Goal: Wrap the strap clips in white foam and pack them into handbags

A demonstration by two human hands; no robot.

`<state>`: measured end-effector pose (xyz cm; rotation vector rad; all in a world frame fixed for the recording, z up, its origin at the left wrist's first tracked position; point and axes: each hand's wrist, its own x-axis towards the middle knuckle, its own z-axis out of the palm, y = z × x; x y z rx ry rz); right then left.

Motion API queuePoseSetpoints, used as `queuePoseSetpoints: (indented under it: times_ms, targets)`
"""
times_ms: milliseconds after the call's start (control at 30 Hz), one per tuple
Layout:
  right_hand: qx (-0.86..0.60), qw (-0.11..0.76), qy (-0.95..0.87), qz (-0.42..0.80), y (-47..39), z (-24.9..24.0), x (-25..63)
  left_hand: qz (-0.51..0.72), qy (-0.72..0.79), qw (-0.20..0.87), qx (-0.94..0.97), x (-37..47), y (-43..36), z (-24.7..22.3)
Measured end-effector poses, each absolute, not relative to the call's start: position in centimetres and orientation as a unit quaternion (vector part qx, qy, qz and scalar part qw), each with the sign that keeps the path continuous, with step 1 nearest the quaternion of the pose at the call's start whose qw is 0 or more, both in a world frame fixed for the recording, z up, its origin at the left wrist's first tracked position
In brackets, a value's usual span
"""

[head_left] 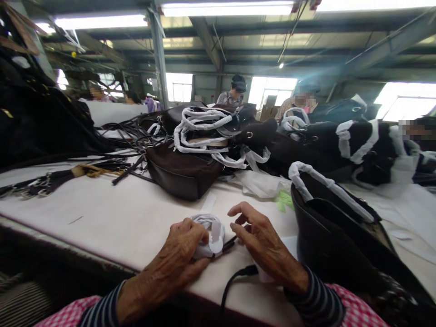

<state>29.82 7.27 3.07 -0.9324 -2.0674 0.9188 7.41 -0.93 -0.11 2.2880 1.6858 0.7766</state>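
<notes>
On the white table, a coiled white-wrapped strap bundle [207, 222] lies between my hands, with a pale tag on it and dark strap ends sticking out at its right. My left hand [179, 247] is closed round the bundle's left side, fingers curled over it. To the right, my right hand [260, 236] has its fingers apart and bent, close to the dark strap ends [230, 245]; nothing is visible between its fingers. A black cable [235, 279] runs below the right hand.
A black bag [327, 236] with a wrapped handle stands at the right. Behind are a dark brown bag [184, 170] and piled bags with wrapped straps. Dark straps with buckles [41, 184] lie at the left. People are in the background, one in a striped top [226, 97].
</notes>
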Motion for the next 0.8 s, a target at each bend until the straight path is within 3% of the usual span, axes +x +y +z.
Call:
queuePoseSetpoints:
  times_ms: [100,367,500,800]
  targets:
    - [-0.333,0.335,-0.824,0.313,7.0,3.7,30.5,0.264,0.573,0.141,0.763,6.7,-1.0,0.3]
    - [-0.270,0.178,-0.932,0.162,6.5,3.8,29.6,0.206,0.497,0.219,0.814,3.9,-0.4,3.2]
    - [-0.278,0.126,-0.939,0.155,7.7,3.3,28.5,0.196,0.505,0.246,0.804,2.6,-0.3,3.5]
    - [-0.238,0.144,-0.944,0.179,9.0,2.3,27.9,0.126,0.471,0.049,0.871,3.5,1.1,1.5]
